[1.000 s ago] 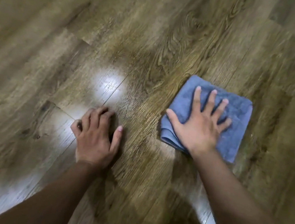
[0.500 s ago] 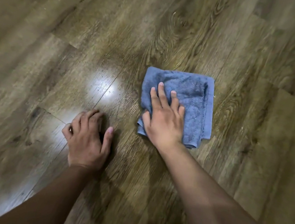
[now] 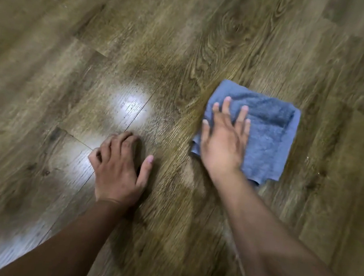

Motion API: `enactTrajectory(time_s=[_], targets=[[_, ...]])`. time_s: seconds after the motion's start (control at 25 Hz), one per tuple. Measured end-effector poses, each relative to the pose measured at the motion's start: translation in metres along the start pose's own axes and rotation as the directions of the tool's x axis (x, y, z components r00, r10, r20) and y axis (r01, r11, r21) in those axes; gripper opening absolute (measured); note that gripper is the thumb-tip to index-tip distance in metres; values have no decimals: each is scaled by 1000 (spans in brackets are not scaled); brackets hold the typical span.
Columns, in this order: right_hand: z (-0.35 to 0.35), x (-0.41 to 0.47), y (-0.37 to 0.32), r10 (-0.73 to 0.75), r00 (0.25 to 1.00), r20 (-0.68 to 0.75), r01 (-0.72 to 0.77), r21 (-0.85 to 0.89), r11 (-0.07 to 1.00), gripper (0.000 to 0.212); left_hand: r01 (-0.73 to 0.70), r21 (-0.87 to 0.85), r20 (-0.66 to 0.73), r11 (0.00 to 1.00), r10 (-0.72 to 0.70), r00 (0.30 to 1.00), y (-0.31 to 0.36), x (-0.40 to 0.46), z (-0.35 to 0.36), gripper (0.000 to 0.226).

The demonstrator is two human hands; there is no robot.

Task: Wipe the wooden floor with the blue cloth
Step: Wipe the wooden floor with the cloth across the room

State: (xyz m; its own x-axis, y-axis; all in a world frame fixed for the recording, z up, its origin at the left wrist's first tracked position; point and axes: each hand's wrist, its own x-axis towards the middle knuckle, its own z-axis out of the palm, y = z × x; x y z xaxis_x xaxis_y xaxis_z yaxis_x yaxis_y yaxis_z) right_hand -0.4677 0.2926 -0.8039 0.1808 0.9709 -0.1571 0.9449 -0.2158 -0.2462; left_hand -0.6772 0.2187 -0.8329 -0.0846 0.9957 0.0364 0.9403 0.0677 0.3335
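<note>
A folded blue cloth [image 3: 268,131] lies flat on the wooden floor [image 3: 191,33], right of centre. My right hand [image 3: 223,141] presses palm down on the cloth's left part, fingers spread and pointing away from me. My left hand [image 3: 120,166] rests on the bare planks to the left of the cloth, fingers curled under and thumb out to the right, holding nothing. About a hand's width of floor separates the two hands.
Brown wood-grain planks fill the whole view. A bright patch of reflected light [image 3: 131,107] sits just beyond my left hand, with a second glare [image 3: 73,169] along the plank seam to its left. Small pale specks [image 3: 307,159] lie on the floor right of the cloth.
My right hand slid the cloth left toward my left hand, then back to the right. The left hand stayed braced in the same spot.
</note>
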Motion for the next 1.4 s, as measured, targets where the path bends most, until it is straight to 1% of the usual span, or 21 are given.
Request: enactTrajectory(time_s=[0.12, 0.16, 0.2, 0.24, 0.28, 0.32, 0.36, 0.48, 0.56, 0.6, 0.68, 0.76, 0.8, 0.84, 0.92, 0.96, 1.04, 1.08, 1.2, 1.32, 1.4], targets=[[10, -10, -27, -142, 990, 19, 143, -36, 989, 51, -14, -21, -34, 1000, 13, 999, -4, -3, 1, 65], [10, -13, -23, -159, 987, 26, 160, -49, 986, 57, -17, -31, -48, 999, 16, 999, -5, -3, 1, 66], [8, -13, -13, -131, 991, 33, 132, -62, 989, 71, -18, -39, -53, 999, 16, 998, -5, -3, 2, 66], [5, -12, -1, -55, 998, 43, 58, -78, 995, 87, -14, -43, -53, 999, 11, 999, -5, -3, 3, 65], [3, -9, 11, 40, 998, 50, -35, -94, 995, 98, -5, -48, -55, 999, 3, 998, -5, -2, 4, 64], [0, -9, 22, 114, 992, 61, -107, -108, 988, 102, 6, -53, -51, 999, -9, 999, -4, -2, 5, 63], [-3, -11, 31, 152, 986, 72, -144, -112, 983, 99, 17, -57, -41, 998, -20, 999, -3, -2, 4, 62], [-7, -29, 56, 125, 991, 54, -121, -76, 990, 84, 33, 5, -3, 999, -33, 999, 4, -5, -1, 64], [-10, -47, 80, 128, 991, 28, -126, -68, 990, 80, 31, 38, 29, 999, -32, 999, 13, -4, -5, 63], [-11, -59, 95, 143, 990, 8, -143, -66, 988, 79, -4, 12, 47, 1000, 3, 999, 23, -2, -5, 61], [-14, -86, 129, 184, 982, -34, -185, -64, 981, 78, -169, -67, 107, 983, 175, 979, 57, 3, 0, 55], [-17, -117, 167, 222, 972, -74, -228, -80, 970, 81, -351, -130, 156, 927, 369, 916, 107, 12, 14, 50], [-18, -131, 189, 255, 962, -97, -263, -84, 961, 82, -395, -160, 173, 905, 420, 891, 135, 18, 23, 48], [-20, -141, 211, 297, 947, -118, -307, -77, 948, 82, -407, -178, 190, 896, 438, 879, 158, 24, 32, 48], [-26, -149, 242, 401, 905, -145, -409, -26, 912, 84, -385, -173, 228, 906, 417, 880, 186, 33, 50, 50], [-27, -146, 250, 438, 886, -153, -443, 3, 896, 85, -387, -138, 228, 912, 410, 883, 189, 36, 59, 50], [-27, -140, 252, 460, 872, -164, -465, 14, 885, 86, -413, -42, 200, 910, 413, 889, 186, 36, 71, 46], [-26, -139, 251, 463, 871, -162, -468, 10, 884, 85, -425, -24, 178, 905, 423, 889, 185, 35, 73, 43], [-29, -134, 243, 487, 868, -102, -487, 24, 873, 82, -438, -20, 159, 899, 435, 886, 188, 35, 71, 39], [-37, -118, 232, 570, 821, -34, -568, 67, 821, 75, -436, -31, 155, 900, 435, 887, 189, 38, 70, 41], [-36, -106, 226, 591, 803, -74, -587, 67, 807, 73, -440, -36, 123, 897, 441, 889, 185, 36, 74, 42]])
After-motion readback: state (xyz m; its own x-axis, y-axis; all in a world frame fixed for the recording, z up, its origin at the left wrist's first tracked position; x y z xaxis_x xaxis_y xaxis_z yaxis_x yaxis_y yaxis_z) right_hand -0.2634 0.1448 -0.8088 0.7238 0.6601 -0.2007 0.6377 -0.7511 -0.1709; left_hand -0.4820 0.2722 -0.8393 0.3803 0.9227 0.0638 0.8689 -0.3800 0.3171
